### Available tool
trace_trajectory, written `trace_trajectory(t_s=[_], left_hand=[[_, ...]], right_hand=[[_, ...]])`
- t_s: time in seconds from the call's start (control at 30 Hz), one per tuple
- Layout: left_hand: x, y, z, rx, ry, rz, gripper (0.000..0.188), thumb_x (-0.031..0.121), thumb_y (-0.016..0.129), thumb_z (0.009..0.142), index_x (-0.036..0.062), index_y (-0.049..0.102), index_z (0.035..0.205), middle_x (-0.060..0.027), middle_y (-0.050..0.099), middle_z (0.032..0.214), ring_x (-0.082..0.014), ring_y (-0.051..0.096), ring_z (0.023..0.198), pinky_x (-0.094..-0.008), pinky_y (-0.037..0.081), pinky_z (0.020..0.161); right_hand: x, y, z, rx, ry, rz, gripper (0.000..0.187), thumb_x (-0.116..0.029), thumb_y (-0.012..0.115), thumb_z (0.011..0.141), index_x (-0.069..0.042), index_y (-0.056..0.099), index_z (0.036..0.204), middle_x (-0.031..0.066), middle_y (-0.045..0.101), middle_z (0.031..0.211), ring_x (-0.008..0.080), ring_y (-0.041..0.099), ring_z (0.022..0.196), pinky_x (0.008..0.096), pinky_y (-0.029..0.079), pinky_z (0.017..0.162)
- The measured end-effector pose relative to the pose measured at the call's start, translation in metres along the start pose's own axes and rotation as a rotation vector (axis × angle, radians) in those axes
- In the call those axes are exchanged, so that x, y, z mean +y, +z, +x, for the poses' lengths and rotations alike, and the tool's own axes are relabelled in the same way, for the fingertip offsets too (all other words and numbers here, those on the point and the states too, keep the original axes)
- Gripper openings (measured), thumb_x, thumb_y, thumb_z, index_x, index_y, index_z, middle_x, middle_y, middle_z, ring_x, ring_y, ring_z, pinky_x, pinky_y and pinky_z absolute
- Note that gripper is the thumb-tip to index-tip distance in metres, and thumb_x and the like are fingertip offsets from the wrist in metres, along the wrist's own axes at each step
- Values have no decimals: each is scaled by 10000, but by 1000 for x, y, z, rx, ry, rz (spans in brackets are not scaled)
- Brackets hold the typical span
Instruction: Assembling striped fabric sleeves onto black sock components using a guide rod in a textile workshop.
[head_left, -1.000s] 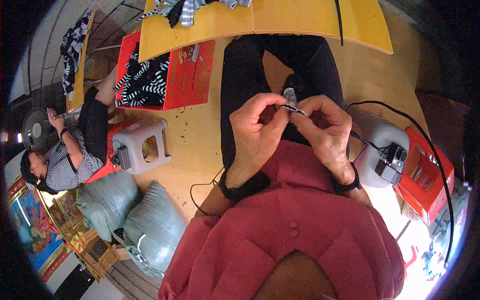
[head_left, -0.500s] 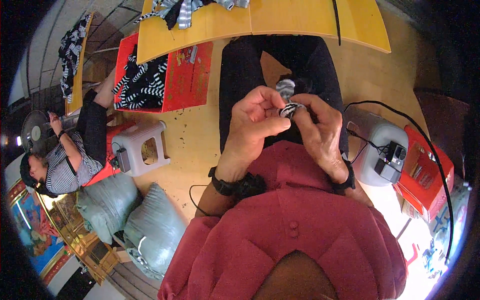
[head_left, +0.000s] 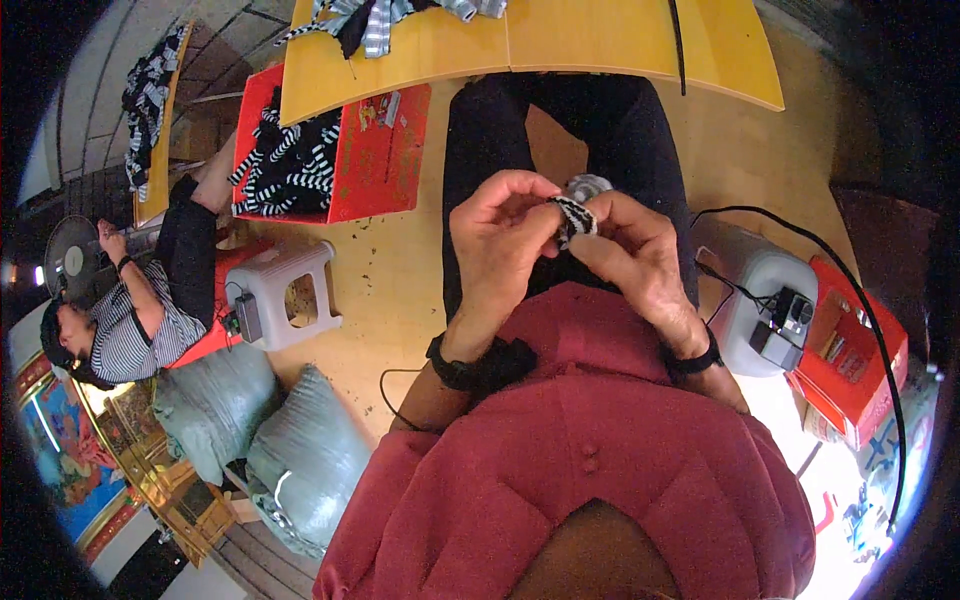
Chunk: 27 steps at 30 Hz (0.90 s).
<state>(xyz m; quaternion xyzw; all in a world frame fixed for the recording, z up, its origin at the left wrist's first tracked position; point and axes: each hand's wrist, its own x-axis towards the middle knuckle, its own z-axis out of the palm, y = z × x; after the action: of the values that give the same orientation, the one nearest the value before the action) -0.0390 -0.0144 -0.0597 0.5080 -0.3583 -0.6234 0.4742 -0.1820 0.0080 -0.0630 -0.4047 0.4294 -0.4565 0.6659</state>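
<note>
Above my lap, both hands work on a small black-and-white striped knit piece (head_left: 575,218). My left hand (head_left: 497,240) pinches one side of it between thumb and fingers. On the other side, the fingers and thumb of my right hand (head_left: 640,255) close on its edge. A grey-and-white part of the cloth (head_left: 588,185) sticks out beyond my fingertips. Its full shape is hidden by my fingers, so I cannot tell what kind of article it is.
Striped cloth pieces (head_left: 375,25) lie on the yellow table (head_left: 560,40) ahead. To its left stands a red carton (head_left: 385,160) of striped pieces. Another person (head_left: 140,320) sits far left by a grey stool (head_left: 290,295) and stuffed sacks (head_left: 310,450). A black cable (head_left: 850,265) curves at right.
My fingers have shifted on the knit piece, turning its dark striped edge more upright. Less of its grey-and-white part sticks out above my hands.
</note>
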Motion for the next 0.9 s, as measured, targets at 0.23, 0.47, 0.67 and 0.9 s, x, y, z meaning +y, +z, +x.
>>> trace_trajectory(t_s=[0.23,0.47,0.67,0.9], left_hand=[[8,-8,6,-211,-198,-402,225,-88,594,690,55,493,833,-28,557,778,-28,414,515,-165,271,403],[8,2,-3,-166,-42,-207,264,-71,623,672,42,508,881,-16,548,788,-23,438,551,-164,311,434],[5,-4,-1,-4,-12,8,208,-46,624,703,3,577,899,-21,581,745,-25,484,576,-156,363,467],[8,-13,-1,-59,1,72,168,-77,576,733,-1,594,882,-21,603,798,-32,505,615,-153,397,533]], right_hand=[[-3,3,-2,227,-14,-152,49,-65,585,816,-19,570,822,-18,561,672,49,511,633,198,406,547],[-4,6,2,211,-24,-108,134,-43,547,846,-6,613,957,-29,562,712,34,496,655,188,417,572],[-1,2,1,138,-109,-194,85,-37,562,833,2,596,900,9,586,741,73,530,693,220,441,615],[-2,6,4,81,-214,-395,69,-10,575,787,1,572,855,93,596,740,150,587,704,261,461,630]])
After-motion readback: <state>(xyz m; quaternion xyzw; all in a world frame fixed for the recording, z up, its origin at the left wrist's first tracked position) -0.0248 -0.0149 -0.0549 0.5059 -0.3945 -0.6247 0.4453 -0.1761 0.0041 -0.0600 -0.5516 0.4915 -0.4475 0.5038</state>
